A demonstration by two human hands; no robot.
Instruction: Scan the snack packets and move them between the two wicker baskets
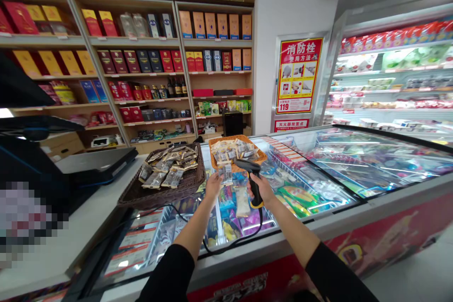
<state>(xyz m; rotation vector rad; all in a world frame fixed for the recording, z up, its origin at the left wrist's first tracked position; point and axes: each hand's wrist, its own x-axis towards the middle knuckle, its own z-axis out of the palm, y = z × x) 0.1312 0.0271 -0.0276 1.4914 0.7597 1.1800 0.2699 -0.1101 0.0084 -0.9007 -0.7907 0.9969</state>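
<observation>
My left hand (pixel 213 184) is closed on a small clear snack packet (pixel 225 173), held up over the glass lid of the chest freezer (pixel 318 188). My right hand (pixel 262 188) grips a black barcode scanner (pixel 249 172) by its handle, its head pointing at the packet. The scanner's black cable (pixel 233 240) hangs down and runs left across the freezer lid. Just beyond the hands sits an orange wicker basket (pixel 260 153) full of similar packets. A dark brown wicker basket (pixel 191 181) with several packets rests to the left.
A black till screen and a closed laptop (pixel 95 163) stand on the white counter (pixel 81 231) at left. Shelves of boxed goods (pixel 141 61) fill the back wall. An open cooler with shelves (pixel 389 71) is at right, beside a red fire-hydrant poster (pixel 299 75).
</observation>
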